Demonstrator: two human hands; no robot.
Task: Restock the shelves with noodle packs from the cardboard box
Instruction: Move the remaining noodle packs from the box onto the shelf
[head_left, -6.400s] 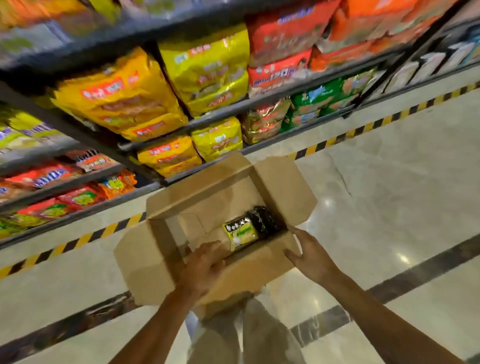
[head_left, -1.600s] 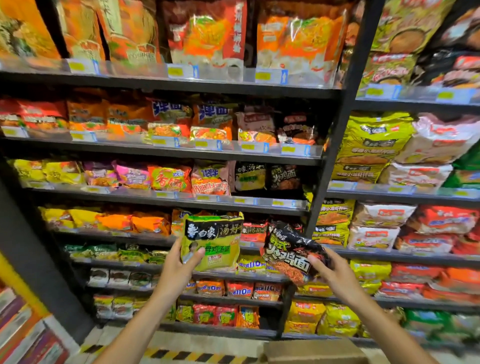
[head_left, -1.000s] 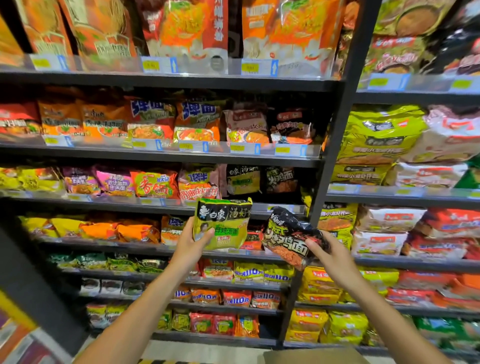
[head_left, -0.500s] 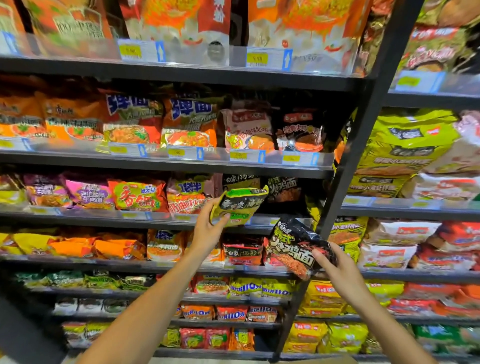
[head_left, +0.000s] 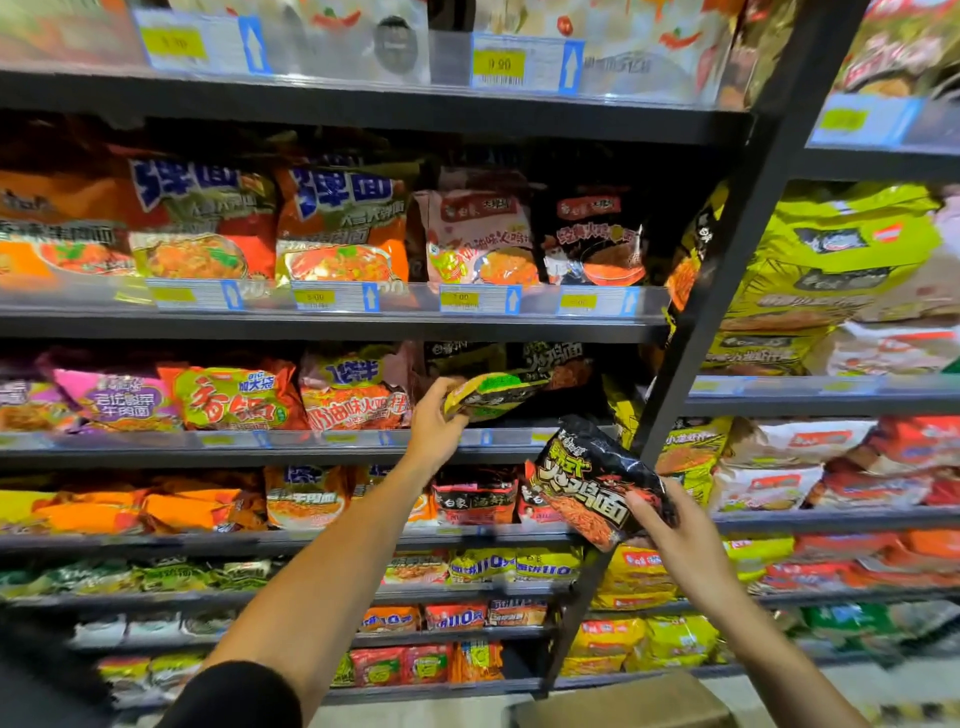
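Note:
My left hand (head_left: 434, 423) grips a green-and-black noodle pack (head_left: 493, 395) tipped nearly flat, its far end inside the third shelf (head_left: 332, 441), in front of a matching dark pack standing at the back. My right hand (head_left: 670, 525) holds a black noodle pack with orange lettering (head_left: 597, 480) by its lower right corner, in the air in front of the shelf below and near the black upright post (head_left: 696, 322). A corner of the cardboard box (head_left: 618, 701) shows at the bottom edge.
Several dark shelves are packed with orange, red, pink and yellow noodle packs behind clear price-tag rails (head_left: 395, 299). A second bay with large yellow-green bags (head_left: 831, 260) stands right of the post. Striped floor tape (head_left: 914, 712) runs along the base.
My left hand has lifted the green pack from chest height and tilted it flat into the third shelf. My right hand has kept the black pack nearly still. The view has moved closer to the shelves.

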